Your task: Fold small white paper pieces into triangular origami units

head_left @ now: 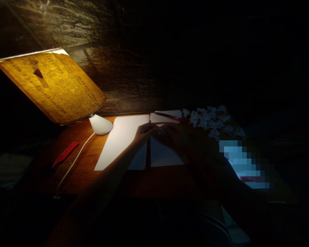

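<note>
Near the middle of the table (74,185), your left hand (147,130) and right hand (177,133) meet over the white sheets, fingertips close together and fingers bent inward. A small pale bit of paper (160,125) shows between them, but the shadow is too deep for you to see whether either hand is clamped on it, so its hold cannot be told. Beneath and nearer to you lies the right sheet (166,158), in shade; just beside it, with a narrow dark gap between, is the left sheet (123,137), brightly lit at its far end and crossed by your left forearm. Behind your hands a smaller sheet (167,115) lies at the back, with a dark-bladed tool (171,117) resting across it, its red handle pointing right. To the right of that you have a cluster of folded paper pieces (208,120), and nearer to you a glowing screen (243,163), blurred into blocks. On your left stands a lamp (101,125), white at the base, its printed yellow shade (54,87) tilted; a white cord (73,168) runs from it toward your side, just beside a red-handled tool (66,153).
</note>
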`<action>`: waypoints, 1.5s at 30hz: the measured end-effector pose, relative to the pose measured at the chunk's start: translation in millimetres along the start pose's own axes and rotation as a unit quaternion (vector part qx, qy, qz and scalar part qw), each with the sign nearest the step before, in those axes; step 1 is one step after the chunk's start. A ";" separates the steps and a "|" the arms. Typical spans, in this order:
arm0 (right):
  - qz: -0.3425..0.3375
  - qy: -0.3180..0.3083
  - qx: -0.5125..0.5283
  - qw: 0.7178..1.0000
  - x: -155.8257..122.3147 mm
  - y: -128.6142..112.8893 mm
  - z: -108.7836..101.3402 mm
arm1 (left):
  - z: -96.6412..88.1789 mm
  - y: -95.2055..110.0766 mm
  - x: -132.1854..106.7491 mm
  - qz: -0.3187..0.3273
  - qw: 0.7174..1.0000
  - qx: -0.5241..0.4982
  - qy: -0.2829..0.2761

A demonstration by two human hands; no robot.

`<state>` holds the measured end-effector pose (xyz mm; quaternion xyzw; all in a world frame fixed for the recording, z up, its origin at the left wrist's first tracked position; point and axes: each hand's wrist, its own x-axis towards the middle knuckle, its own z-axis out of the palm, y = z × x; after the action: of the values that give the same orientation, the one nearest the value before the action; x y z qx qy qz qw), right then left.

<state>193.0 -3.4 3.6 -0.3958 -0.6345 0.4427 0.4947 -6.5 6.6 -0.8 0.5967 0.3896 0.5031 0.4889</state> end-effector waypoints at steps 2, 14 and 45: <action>-0.005 -0.005 0.005 1.000 0.0 1.0 -0.2 | -0.2 0.5 0.3 -0.003 1.000 0.002 -0.007; -0.020 -0.021 -0.005 1.000 0.5 4.1 -1.2 | -3.7 -15.5 4.0 -0.027 0.999 -0.034 0.010; 0.025 -0.045 -0.031 0.998 -1.7 4.1 -1.9 | -4.3 -18.5 5.9 -0.033 0.997 -0.060 0.029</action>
<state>195.4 -3.5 -0.6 -0.4064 -0.6592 0.4527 0.4420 -9.1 17.2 -17.5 0.5381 0.3921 0.5260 0.5292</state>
